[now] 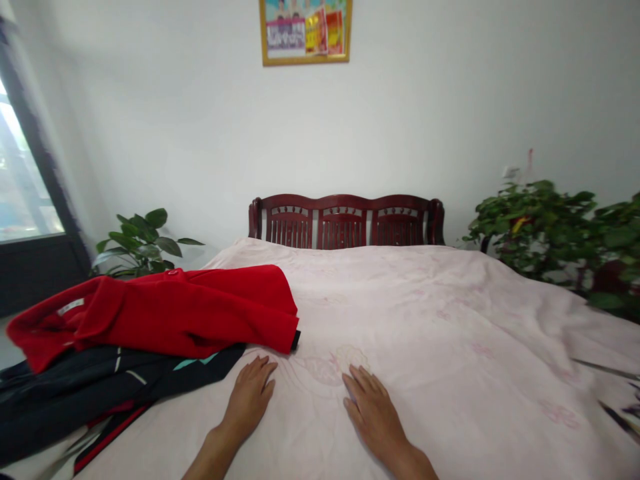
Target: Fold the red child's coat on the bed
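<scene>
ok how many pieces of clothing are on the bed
2. A red collared garment lies on top of a black garment with teal and red trim, both at the left side of the bed. Another could be hidden beneath them.

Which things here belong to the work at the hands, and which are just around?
At the hands:
left hand
right hand
pink bedspread
red top
black top

Just around:
wooden headboard
leafy plant
bushy plant
framed picture
window
</scene>
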The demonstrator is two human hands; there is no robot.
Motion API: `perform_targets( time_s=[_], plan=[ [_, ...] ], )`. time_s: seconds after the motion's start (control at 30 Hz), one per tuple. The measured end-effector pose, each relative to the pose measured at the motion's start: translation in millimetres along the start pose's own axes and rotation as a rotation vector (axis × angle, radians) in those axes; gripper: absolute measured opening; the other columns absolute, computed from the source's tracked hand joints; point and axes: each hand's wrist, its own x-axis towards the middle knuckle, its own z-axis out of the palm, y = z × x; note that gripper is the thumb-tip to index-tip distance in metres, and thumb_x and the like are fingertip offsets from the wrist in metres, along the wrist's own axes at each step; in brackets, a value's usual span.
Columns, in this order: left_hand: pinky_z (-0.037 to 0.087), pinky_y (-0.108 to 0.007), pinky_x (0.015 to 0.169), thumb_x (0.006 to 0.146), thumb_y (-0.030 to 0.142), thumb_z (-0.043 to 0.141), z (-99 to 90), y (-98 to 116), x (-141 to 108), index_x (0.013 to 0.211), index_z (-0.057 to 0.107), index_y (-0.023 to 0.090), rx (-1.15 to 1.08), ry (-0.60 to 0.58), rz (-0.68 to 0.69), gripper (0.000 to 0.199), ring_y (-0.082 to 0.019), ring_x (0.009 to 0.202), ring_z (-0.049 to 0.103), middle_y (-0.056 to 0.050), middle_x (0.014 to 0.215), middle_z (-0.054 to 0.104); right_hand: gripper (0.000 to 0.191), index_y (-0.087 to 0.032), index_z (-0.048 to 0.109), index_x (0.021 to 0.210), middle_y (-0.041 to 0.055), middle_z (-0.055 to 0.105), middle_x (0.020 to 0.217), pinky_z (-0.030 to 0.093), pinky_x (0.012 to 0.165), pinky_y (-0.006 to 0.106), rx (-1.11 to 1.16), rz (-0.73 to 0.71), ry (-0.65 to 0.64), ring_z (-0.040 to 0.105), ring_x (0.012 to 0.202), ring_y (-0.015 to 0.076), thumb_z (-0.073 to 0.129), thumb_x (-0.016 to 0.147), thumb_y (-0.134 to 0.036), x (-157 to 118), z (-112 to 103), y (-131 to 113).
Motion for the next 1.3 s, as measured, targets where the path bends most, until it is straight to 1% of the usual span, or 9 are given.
perform_targets(
  time_s=[0.17, 0.33, 0.83, 1.07, 1.17, 1.3],
  plan=[
    [0.036, -0.045, 0.114, 0.089, 0.019, 0.047, 0.7, -2, -1, 0.125, 0.064, 0.018, -0.016, 0.025, 0.028, 0.039, -0.025, 0.134, 0.049, -0.010, 0.137, 0.060, 0.054, -0.022, 0.048, 0.145, 0.0043, 0.036, 0.157, 0.017, 0.121, 0.044, 0.005, 0.000, -0.001, 0.027, 0.146, 0.0239, 0.035, 0.096, -0.040, 1, 0, 0],
    [0.037, -0.046, 0.114, 0.088, 0.017, 0.048, -0.9, -1, -2, 0.121, 0.065, 0.020, -0.033, 0.049, 0.029, 0.037, -0.025, 0.133, 0.050, -0.009, 0.135, 0.062, 0.053, -0.022, 0.049, 0.144, 0.0046, 0.036, 0.156, 0.018, 0.121, 0.044, 0.015, -0.006, 0.010, 0.027, 0.146, 0.0240, 0.036, 0.096, -0.040, 0, 2, 1],
    [0.037, -0.046, 0.114, 0.087, 0.017, 0.047, 1.8, -3, -2, 0.120, 0.065, 0.021, -0.048, 0.055, 0.041, 0.037, -0.025, 0.132, 0.050, -0.008, 0.135, 0.062, 0.053, -0.022, 0.049, 0.144, 0.0039, 0.036, 0.156, 0.018, 0.121, 0.044, 0.001, -0.018, 0.019, 0.027, 0.146, 0.0239, 0.035, 0.096, -0.041, 0, 4, 4],
    [0.036, -0.046, 0.113, 0.085, 0.015, 0.047, 0.9, -2, -1, 0.111, 0.066, 0.019, -0.096, 0.059, 0.027, 0.032, -0.026, 0.130, 0.051, -0.010, 0.131, 0.064, 0.053, -0.023, 0.049, 0.144, 0.0032, 0.036, 0.156, 0.018, 0.121, 0.044, -0.003, -0.017, 0.018, 0.027, 0.146, 0.0237, 0.036, 0.096, -0.040, -1, 4, 3],
    [0.039, -0.044, 0.110, 0.083, 0.013, 0.047, -4.3, 1, 0, 0.105, 0.065, 0.020, -0.140, 0.048, 0.018, 0.029, -0.025, 0.124, 0.055, -0.009, 0.124, 0.066, 0.053, -0.022, 0.050, 0.144, 0.0034, 0.036, 0.156, 0.018, 0.121, 0.044, 0.002, -0.015, 0.018, 0.027, 0.146, 0.0240, 0.036, 0.096, -0.040, -1, 4, 3],
    [0.047, -0.038, 0.092, 0.081, 0.010, 0.045, -16.1, 8, 2, 0.090, 0.062, 0.020, -0.147, 0.020, 0.005, 0.022, -0.022, 0.099, 0.061, -0.007, 0.099, 0.067, 0.053, -0.022, 0.049, 0.144, 0.0041, 0.036, 0.156, 0.018, 0.121, 0.044, 0.006, -0.014, 0.012, 0.027, 0.146, 0.0242, 0.035, 0.096, -0.040, 0, 3, 3]
  ],
)
